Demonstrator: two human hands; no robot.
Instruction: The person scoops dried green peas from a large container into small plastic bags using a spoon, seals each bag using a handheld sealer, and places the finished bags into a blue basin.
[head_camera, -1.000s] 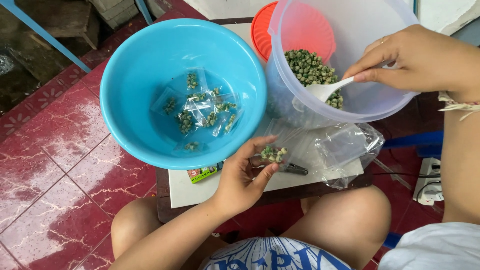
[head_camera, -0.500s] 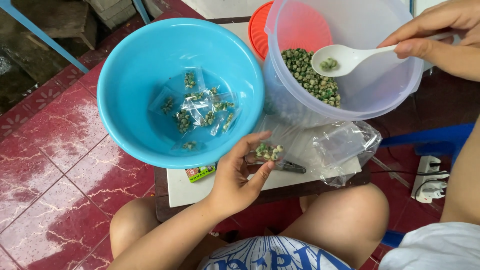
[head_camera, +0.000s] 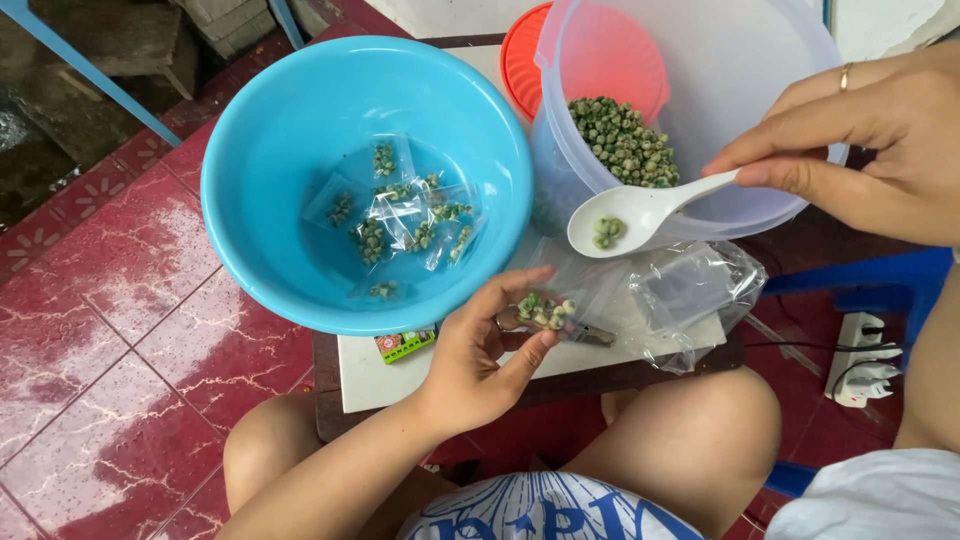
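My left hand (head_camera: 487, 355) pinches a small clear plastic bag (head_camera: 545, 312) partly filled with green peas, just above the white board (head_camera: 380, 372). My right hand (head_camera: 880, 150) grips the handle of a white plastic spoon (head_camera: 640, 212), which carries a few green peas and hovers above and right of the small bag. Behind the spoon a clear plastic tub (head_camera: 720, 80) leans over an orange lid (head_camera: 525, 60) and holds a heap of green peas (head_camera: 622, 140). At the left a blue bowl (head_camera: 290, 130) contains several small filled bags (head_camera: 400, 215).
A pile of empty clear bags (head_camera: 690, 290) lies on the board near my right knee. A small green packet (head_camera: 405, 345) sticks out under the blue bowl. The floor is red tile (head_camera: 100, 300). A white power strip (head_camera: 860, 360) lies at the right.
My right hand lifted the spoon out of the clear tub with a few peas and brought it down toward the small bag. My left hand stayed in place with the bag.
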